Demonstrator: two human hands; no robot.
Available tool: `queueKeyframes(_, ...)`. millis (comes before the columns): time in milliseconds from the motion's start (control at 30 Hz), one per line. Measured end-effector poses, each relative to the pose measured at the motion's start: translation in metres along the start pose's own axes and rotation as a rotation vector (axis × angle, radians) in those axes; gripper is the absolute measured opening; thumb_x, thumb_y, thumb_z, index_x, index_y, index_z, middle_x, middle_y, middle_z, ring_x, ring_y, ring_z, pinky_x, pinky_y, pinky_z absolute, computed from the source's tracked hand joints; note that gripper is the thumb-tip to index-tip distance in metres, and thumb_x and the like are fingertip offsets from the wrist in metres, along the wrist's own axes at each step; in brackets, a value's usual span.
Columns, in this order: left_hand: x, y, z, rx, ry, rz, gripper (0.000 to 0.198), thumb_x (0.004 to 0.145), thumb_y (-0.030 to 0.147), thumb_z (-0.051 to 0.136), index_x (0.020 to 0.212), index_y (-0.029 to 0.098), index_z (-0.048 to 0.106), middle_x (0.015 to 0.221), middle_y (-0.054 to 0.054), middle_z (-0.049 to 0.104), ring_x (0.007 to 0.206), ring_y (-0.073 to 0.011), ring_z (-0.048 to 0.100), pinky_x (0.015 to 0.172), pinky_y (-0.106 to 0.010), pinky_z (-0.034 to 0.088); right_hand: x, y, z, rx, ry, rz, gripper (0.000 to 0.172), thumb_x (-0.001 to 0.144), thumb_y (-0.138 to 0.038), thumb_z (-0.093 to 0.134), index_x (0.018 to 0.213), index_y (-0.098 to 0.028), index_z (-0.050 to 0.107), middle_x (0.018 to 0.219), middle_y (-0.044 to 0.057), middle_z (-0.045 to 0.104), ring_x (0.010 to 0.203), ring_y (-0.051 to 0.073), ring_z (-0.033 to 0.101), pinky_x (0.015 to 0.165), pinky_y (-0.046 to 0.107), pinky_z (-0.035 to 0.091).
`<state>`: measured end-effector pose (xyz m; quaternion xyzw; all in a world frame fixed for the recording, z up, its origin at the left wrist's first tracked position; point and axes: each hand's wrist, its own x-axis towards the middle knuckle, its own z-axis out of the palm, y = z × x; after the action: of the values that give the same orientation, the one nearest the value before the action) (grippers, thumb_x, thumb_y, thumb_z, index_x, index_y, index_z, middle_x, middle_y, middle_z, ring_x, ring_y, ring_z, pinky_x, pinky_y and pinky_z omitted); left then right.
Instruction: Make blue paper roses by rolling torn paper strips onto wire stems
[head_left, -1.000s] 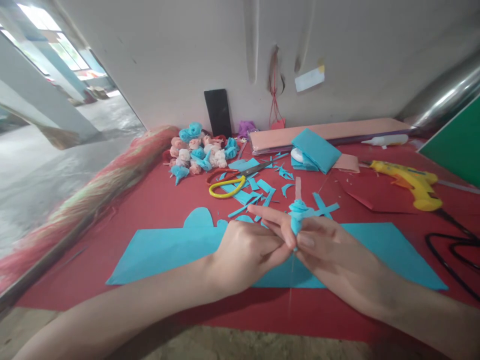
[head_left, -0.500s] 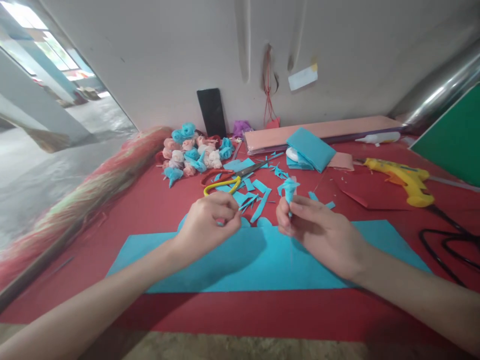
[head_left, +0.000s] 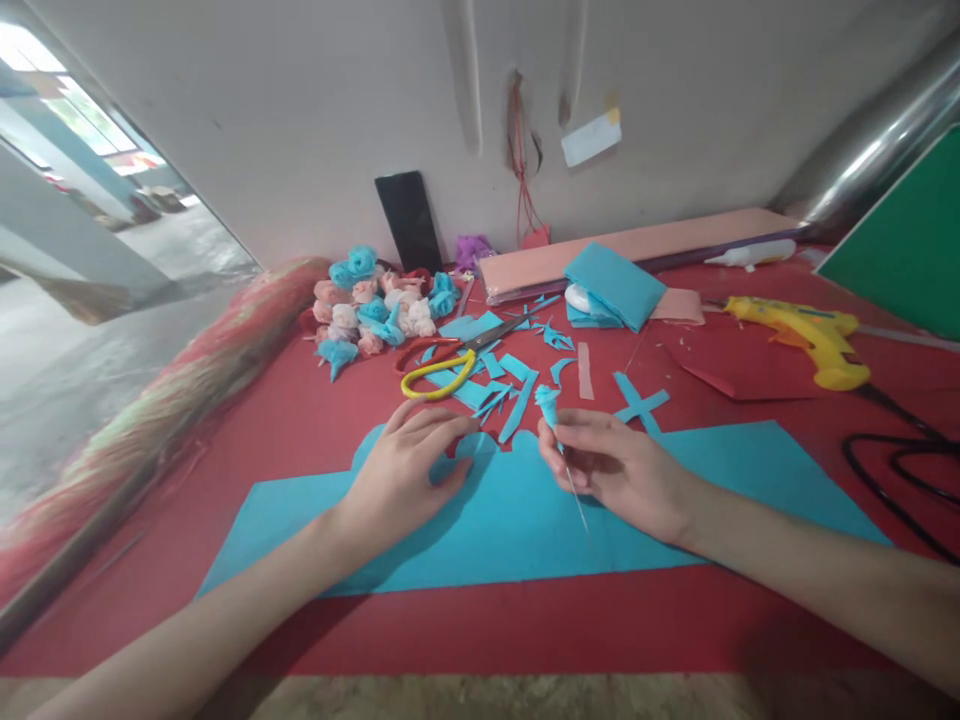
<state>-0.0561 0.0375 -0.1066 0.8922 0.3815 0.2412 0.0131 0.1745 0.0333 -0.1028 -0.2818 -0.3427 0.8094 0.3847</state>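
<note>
My right hand [head_left: 615, 468] is closed on a small rolled blue paper flower bud [head_left: 547, 402] on a thin wire stem, held upright above a large blue paper sheet [head_left: 750, 490]. Left of it, my left hand [head_left: 409, 470] rests on the scalloped top edge of that sheet, fingers bent and loosely spread, with nothing visible in them. Just beyond the hands lie blue paper scraps [head_left: 510, 385] and yellow-and-red-handled scissors [head_left: 450, 362].
A red cloth [head_left: 300, 420] covers the table. At the back left sits a pile of blue, pink and white paper flowers [head_left: 375, 305]. A folded blue paper stack [head_left: 615, 285], a pink paper roll [head_left: 660, 245], a yellow glue gun [head_left: 810, 335] with black cord [head_left: 900, 460] and a glue bottle [head_left: 750, 255] lie at right.
The hands, joined on the bud a second ago, have parted. My left hand let go and dropped onto the blue sheet; the right keeps the bud and moved slightly down-left.
</note>
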Motion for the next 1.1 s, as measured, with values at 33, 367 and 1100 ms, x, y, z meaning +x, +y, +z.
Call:
queueKeyframes(33, -0.0003, -0.0001, 0.0009, 0.012, 0.012, 0.007, 0.023, 0.084, 0.015, 0.055, 0.106, 0.017, 0.060, 0.097, -0.007, 0.072, 0.098, -0.0247, 0.064, 0.095, -0.047, 0.044, 0.0001, 0.0003, -0.0004, -0.002, 0.000, -0.001, 0.020, 0.068, -0.032, 0.076, 0.067, -0.014, 0.065, 0.056, -0.002, 0.059, 0.044, 0.005, 0.040, 0.045, 0.020, 0.027)
queueKeyframes(367, 0.0009, 0.0042, 0.0013, -0.007, -0.006, -0.105, 0.023, 0.082, 0.017, 0.056, 0.105, 0.020, 0.059, 0.103, -0.007, 0.071, 0.096, -0.0232, 0.067, 0.106, -0.054, 0.034, 0.0008, 0.0026, -0.0032, -0.016, -0.009, -0.032, 0.019, 0.071, -0.030, 0.074, 0.066, -0.015, 0.063, 0.057, -0.002, 0.058, 0.043, 0.005, 0.040, 0.044, 0.021, 0.025)
queueKeyframes(1100, 0.0001, 0.0052, 0.0010, -0.118, -0.043, -0.224, 0.023, 0.081, 0.017, 0.059, 0.102, 0.023, 0.065, 0.106, -0.006, 0.070, 0.104, -0.0245, 0.063, 0.112, -0.060, 0.017, 0.0015, 0.0051, -0.0043, -0.013, -0.015, -0.068, 0.016, 0.070, -0.029, 0.074, 0.067, -0.015, 0.066, 0.056, -0.002, 0.057, 0.044, 0.006, 0.039, 0.043, 0.022, 0.026)
